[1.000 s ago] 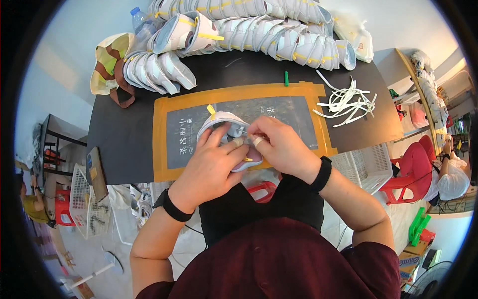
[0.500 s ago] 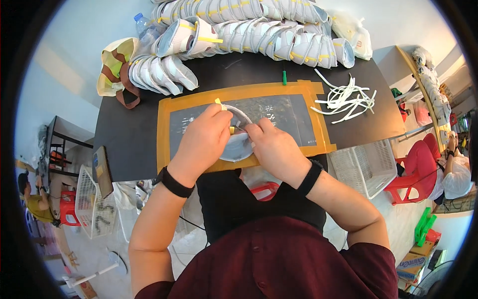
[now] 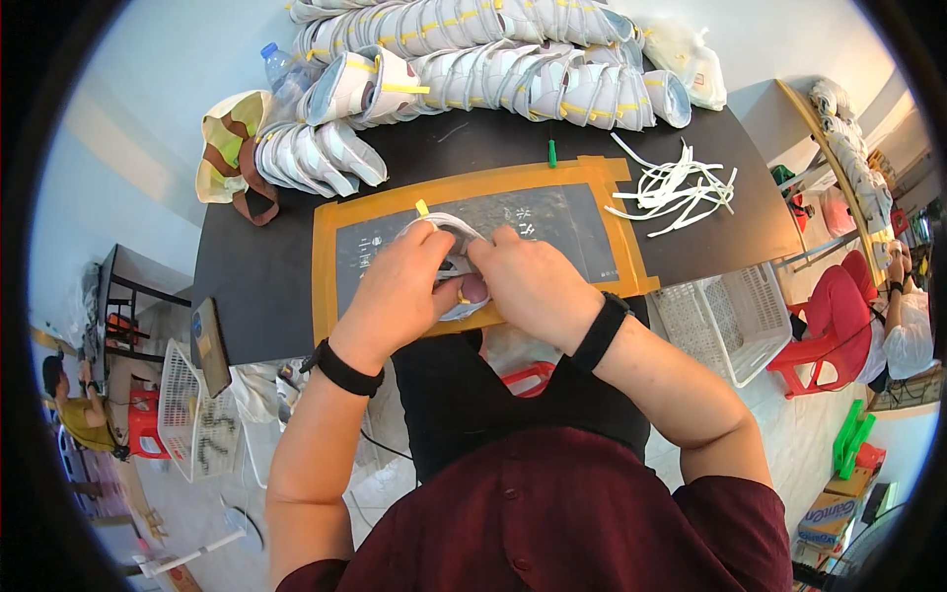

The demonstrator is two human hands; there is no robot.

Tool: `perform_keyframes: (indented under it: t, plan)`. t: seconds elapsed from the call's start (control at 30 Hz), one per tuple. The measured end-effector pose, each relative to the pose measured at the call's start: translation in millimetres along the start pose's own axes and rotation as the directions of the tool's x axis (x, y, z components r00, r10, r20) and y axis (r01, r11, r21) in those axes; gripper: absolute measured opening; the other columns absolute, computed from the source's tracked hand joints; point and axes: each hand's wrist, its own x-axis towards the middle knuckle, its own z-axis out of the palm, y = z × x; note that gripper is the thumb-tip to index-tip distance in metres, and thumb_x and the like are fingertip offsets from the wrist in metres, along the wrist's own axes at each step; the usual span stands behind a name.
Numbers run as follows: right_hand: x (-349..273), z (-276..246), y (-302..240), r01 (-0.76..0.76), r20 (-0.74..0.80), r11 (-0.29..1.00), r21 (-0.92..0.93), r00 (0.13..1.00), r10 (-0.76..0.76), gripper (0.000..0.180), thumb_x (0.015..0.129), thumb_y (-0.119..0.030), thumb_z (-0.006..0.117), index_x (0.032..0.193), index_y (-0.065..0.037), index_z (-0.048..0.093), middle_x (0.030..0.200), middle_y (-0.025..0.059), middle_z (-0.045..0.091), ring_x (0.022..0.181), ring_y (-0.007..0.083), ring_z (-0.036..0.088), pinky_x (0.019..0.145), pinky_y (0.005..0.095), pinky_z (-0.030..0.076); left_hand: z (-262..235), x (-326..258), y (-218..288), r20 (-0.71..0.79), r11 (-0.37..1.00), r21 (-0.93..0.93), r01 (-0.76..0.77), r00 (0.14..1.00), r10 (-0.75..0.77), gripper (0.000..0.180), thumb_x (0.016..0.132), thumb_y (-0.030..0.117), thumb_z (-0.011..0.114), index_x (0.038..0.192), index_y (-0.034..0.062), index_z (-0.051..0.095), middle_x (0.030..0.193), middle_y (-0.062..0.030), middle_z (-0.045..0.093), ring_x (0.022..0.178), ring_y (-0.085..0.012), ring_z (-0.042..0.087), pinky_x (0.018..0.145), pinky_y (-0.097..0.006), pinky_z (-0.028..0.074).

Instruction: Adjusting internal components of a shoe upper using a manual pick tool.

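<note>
Between my hands is a pale grey-white shoe upper (image 3: 456, 223), bent into a ring, with a yellow tab sticking up from its far left edge. My left hand (image 3: 397, 288) grips its left side, fingers on the upper rim and thumb reaching toward the opening. On the opposite rim, my right hand (image 3: 538, 281) is closed with its fingers curled down into the opening; the fingertips are partly hidden. The upper is over a dark sheet (image 3: 582, 237) framed by orange-brown tape on the black table (image 3: 261, 286).
Rows of nested shoe uppers (image 3: 493, 84) line the table's far side. A cloth bag (image 3: 222, 148) and plastic bottle (image 3: 279, 61) stand at far left. White laces (image 3: 681, 192) lie right, near a green-handled tool (image 3: 552, 153). White baskets (image 3: 725, 321) flank the table; other people sit farther off.
Both hands have turned the upper and shifted their grip. My left thumb has come down toward the near side, and my right fingers have moved left into the opening.
</note>
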Motion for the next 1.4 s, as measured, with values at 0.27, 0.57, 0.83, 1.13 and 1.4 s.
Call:
perform_keyframes:
  t: [0.27, 0.57, 0.83, 1.13, 1.4]
  plan:
    - [2.6, 6.8, -6.7, 0.009, 0.035, 0.995, -0.102, 0.999, -0.005, 0.017, 0.083, -0.008, 0.062, 0.099, -0.004, 0.059, 0.1, 0.0209, 0.058, 0.083, 0.0382, 0.068, 0.073, 0.0435, 0.056, 10.1, -11.7, -12.0, -0.098, 0.998, -0.01, -0.066, 0.993, 0.065, 0.028, 0.078, 0.009, 0.072, 0.103, 0.0023, 0.062, 0.099, -0.0138, 0.058, 0.092, -0.0359, 0.059, 0.076, -0.043, 0.049]
    - [6.1, 24.0, 8.0, 0.002, -0.273, 1.0, 0.001, 0.962, -0.001, 0.025, 0.082, -0.007, 0.064, 0.104, -0.003, 0.052, 0.097, 0.0219, 0.056, 0.08, 0.0406, 0.066, 0.068, 0.0458, 0.055, 16.2, -11.6, -8.0, -0.083, 0.989, 0.12, -0.084, 0.992, 0.095, 0.028, 0.08, 0.01, 0.068, 0.106, 0.0024, 0.064, 0.098, -0.0136, 0.061, 0.091, -0.0354, 0.058, 0.08, -0.044, 0.049]
    - [8.1, 15.1, -4.0, 0.035, -0.355, 0.837, 0.546, 0.915, 0.193, 0.027, 0.093, -0.022, 0.06, 0.113, -0.004, 0.054, 0.103, 0.0201, 0.059, 0.09, 0.042, 0.063, 0.078, 0.0478, 0.053, 6.6, -3.3, -12.3, -0.04, 0.993, -0.103, 0.055, 0.997, -0.059, 0.027, 0.08, 0.01, 0.068, 0.106, 0.0016, 0.062, 0.098, -0.0175, 0.063, 0.088, -0.0377, 0.062, 0.077, -0.043, 0.051]
    - [-24.2, 33.9, -5.4, 0.139, -0.238, 0.984, 0.111, 0.965, -0.109, 0.021, 0.09, -0.027, 0.063, 0.102, -0.01, 0.063, 0.096, 0.0091, 0.06, 0.077, 0.0299, 0.066, 0.066, 0.0415, 0.055, 10.4, 14.2, -29.2, -0.06, 1.0, 0.004, -0.006, 0.998, 0.006, 0.02, 0.08, 0.005, 0.065, 0.1, 0.0031, 0.061, 0.098, -0.019, 0.062, 0.09, -0.0425, 0.06, 0.075, -0.047, 0.05]
    - [-27.2, 47.7, -3.1, 0.111, -0.323, 0.992, 0.066, 0.943, -0.084, 0.017, 0.089, -0.023, 0.064, 0.098, -0.01, 0.06, 0.093, 0.0079, 0.059, 0.072, 0.029, 0.066, 0.063, 0.0406, 0.054, 9.4, 32.4, -22.5, 0.073, 0.98, 0.196, -0.044, 0.997, 0.031, 0.02, 0.079, 0.011, 0.067, 0.095, 0.0014, 0.06, 0.093, -0.0198, 0.063, 0.088, -0.0418, 0.061, 0.074, -0.048, 0.049]
